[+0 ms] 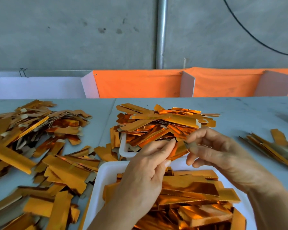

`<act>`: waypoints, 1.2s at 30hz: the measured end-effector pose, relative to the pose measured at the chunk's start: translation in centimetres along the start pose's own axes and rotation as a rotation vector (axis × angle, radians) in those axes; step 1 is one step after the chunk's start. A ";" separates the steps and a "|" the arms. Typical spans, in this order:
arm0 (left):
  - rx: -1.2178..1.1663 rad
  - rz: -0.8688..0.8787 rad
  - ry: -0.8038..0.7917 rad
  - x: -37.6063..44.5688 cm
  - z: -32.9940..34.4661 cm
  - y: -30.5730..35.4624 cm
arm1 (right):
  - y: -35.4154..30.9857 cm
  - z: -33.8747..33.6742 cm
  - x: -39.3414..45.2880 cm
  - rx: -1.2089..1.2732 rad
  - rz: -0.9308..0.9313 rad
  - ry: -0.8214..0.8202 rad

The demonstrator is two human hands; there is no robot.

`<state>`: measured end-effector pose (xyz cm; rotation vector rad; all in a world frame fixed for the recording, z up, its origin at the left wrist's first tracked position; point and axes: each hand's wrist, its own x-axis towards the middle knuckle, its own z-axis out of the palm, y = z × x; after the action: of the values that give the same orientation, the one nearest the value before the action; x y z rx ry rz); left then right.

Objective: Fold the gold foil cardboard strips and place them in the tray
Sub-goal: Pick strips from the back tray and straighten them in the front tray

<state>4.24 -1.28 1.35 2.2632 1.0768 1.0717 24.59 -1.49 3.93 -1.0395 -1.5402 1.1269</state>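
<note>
gold strip (pixel 179 151) pinched above heaped white tray (pixel 101 183)

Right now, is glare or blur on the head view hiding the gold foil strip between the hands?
Head view: the shiny gold foil cardboard strip, pinched by the left hand and right hand, is slightly motion-blurred; foil glare flares brightest on strips in the near white plastic tray; wide-angle distortion bends the grey table edge; lighting is even, shadows soft.
</note>
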 end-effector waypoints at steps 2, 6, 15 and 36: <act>0.020 0.005 -0.012 0.0 -0.1 -0.2 | 0.0 0.1 0.0 0.007 0.023 -0.012; 0.041 0.013 -0.041 -0.1 0.0 -0.3 | 0.3 0.3 0.1 0.024 0.067 -0.035; -0.048 0.029 -0.002 0.1 -0.3 -0.1 | 0.1 0.3 0.1 0.230 0.053 -0.091; 0.044 0.058 0.137 -0.2 0.1 0.9 | 0.6 1.2 0.5 0.356 0.130 -0.102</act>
<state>4.61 -2.00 1.73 2.2962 1.1037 1.2544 23.37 -1.07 3.27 -0.8587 -1.2997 1.5012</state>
